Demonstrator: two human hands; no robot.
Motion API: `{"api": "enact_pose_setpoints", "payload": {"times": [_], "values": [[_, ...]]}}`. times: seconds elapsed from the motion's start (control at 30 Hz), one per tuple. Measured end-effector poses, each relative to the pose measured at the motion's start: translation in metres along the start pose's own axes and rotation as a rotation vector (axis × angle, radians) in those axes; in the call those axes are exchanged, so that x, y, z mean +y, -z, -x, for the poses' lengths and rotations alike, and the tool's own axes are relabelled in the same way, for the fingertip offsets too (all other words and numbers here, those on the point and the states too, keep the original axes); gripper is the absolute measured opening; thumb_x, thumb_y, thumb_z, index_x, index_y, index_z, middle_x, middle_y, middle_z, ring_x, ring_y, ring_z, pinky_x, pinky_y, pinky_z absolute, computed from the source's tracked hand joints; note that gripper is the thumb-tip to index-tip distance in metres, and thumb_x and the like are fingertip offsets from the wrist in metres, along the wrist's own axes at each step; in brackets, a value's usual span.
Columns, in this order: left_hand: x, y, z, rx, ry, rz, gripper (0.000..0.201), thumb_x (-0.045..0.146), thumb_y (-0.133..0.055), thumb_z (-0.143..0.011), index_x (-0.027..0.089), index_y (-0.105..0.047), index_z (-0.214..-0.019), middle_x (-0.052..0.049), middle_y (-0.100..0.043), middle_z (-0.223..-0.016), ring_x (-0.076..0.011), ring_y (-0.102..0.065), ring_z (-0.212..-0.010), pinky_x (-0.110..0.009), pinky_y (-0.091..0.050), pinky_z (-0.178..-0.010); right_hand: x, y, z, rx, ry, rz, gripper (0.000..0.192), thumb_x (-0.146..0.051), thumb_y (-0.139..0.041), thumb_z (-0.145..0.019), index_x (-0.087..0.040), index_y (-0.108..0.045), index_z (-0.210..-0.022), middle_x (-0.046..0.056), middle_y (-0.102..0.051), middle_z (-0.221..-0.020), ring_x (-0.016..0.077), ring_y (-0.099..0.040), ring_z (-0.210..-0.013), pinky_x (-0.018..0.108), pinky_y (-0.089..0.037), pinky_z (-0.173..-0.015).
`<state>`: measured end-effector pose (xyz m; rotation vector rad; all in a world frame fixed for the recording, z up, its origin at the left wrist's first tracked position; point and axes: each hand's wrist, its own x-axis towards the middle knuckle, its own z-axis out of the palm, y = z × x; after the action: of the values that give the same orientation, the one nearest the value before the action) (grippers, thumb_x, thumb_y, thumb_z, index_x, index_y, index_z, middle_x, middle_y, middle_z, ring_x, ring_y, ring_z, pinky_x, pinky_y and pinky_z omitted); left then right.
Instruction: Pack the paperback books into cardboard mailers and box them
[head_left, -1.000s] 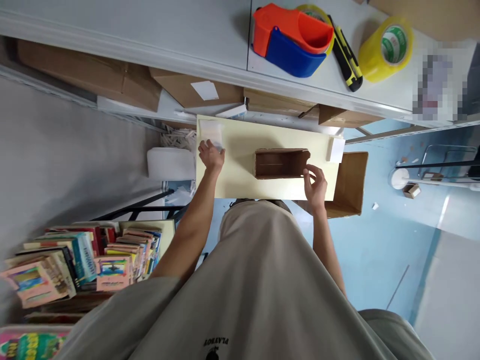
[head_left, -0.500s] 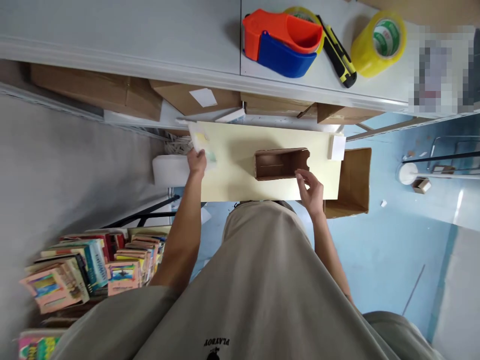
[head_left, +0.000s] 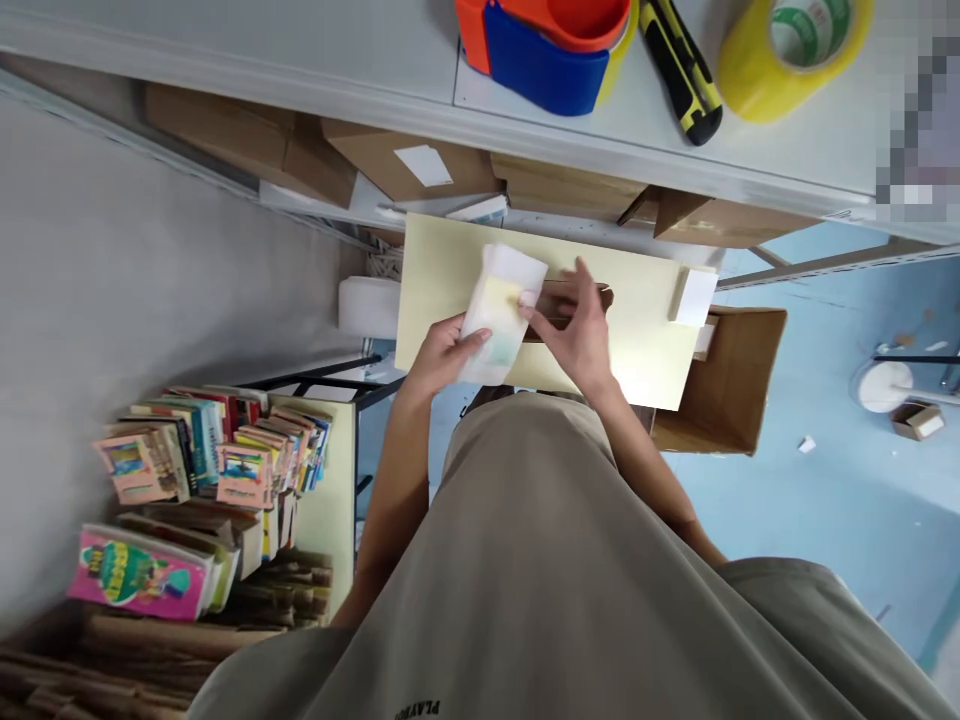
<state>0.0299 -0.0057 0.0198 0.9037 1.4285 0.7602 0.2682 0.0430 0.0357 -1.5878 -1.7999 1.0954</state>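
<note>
My left hand (head_left: pixel 439 355) and my right hand (head_left: pixel 574 325) both hold a thin white packet with yellow and pale green print (head_left: pixel 501 312), tilted above a pale yellow board (head_left: pixel 645 335). The left hand grips its lower edge, the right hand its right side. Behind my right hand a small open brown cardboard box (head_left: pixel 559 298) stands on the board, mostly hidden. A small white block (head_left: pixel 694 297) rests at the board's right end.
On the white table above lie an orange and blue tape dispenser (head_left: pixel 544 45), a yellow and black cutter (head_left: pixel 681 70) and a yellow tape roll (head_left: pixel 795 45). Cardboard boxes (head_left: pixel 247 140) sit under it. An open carton (head_left: pixel 731 385) is at right, stacked books (head_left: pixel 217 465) at left.
My left hand picked the white packet up from the board's left end and carried it to the middle. My right hand left the box's right side and took hold of the packet.
</note>
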Motion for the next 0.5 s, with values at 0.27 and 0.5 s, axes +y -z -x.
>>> {"api": "enact_pose_setpoints", "payload": {"times": [0.27, 0.5], "values": [[0.036, -0.049, -0.011, -0.147, -0.114, -0.452, 0.013, 0.023, -0.080, -0.098, 0.021, -0.086, -0.110, 0.000, -0.076, -0.088, -0.0283, -0.078, -0.097, -0.039, -0.062, -0.097, 0.000, 0.080, -0.016, -0.351, 0.428, 0.330, 0.036, -0.035, -0.060, -0.120, -0.036, -0.080, -0.150, 0.005, -0.084, -0.133, 0.0348, -0.071, -0.145, 0.067, -0.040, -0.139], [0.048, -0.058, -0.056, -0.091, -0.220, -0.504, 0.021, 0.022, -0.083, -0.099, 0.021, -0.086, -0.120, -0.004, -0.082, -0.112, -0.0366, -0.079, -0.121, -0.050, -0.061, -0.113, 0.038, 0.089, -0.042, -0.366, 0.279, 0.420, 0.037, -0.023, -0.053, -0.120, -0.028, -0.082, -0.143, 0.009, -0.087, -0.129, 0.0341, -0.079, -0.123, 0.051, -0.057, -0.114]]}}
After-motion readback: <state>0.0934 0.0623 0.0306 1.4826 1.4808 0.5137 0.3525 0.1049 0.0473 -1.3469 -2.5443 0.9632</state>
